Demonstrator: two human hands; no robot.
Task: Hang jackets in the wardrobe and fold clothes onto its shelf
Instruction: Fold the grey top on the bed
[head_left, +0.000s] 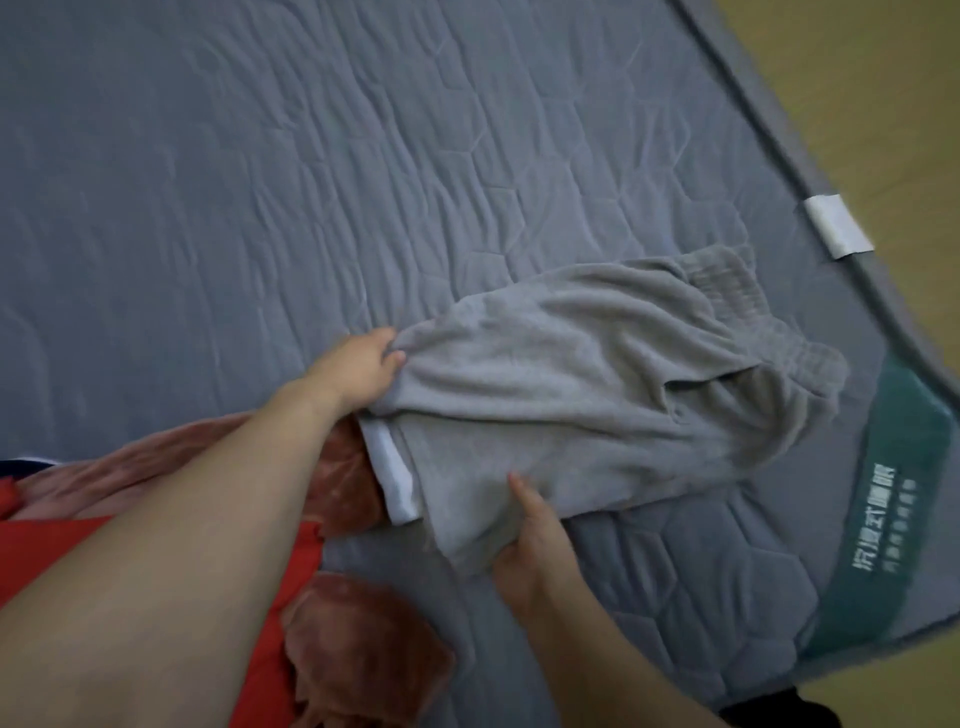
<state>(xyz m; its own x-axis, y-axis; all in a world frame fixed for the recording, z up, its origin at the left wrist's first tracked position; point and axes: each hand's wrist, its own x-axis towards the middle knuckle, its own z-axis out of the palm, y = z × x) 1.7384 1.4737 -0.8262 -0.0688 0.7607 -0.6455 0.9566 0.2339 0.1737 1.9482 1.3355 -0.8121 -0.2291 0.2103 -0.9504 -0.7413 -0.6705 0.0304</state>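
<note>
A pair of soft grey knitted shorts with a gathered elastic waistband lies on a blue-grey quilted mattress, toward the mattress's right edge. The waistband end points to that edge, and the leg hems point back toward the person. The fabric is rumpled, with one layer lying partly over another.

The left hand is at the hem corner of the shorts farther from the person, its grip pinching a bunch of grey fabric between curled fingers and thumb. The right hand is at the nearer hem, its grip pinching the fabric edge with the thumb laid on top and the other fingers tucked beneath the cloth.

A white fabric strip shows just beside the shorts' hem, under its edge. A rust-brown plush garment and a red garment lie on the mattress on the person's side of the shorts, partly hidden by the left forearm.

On the mattress corner near the shorts' waistband is a green printed label panel, and a white tag sits on the mattress edge. Beyond that edge is a tan floor.
</note>
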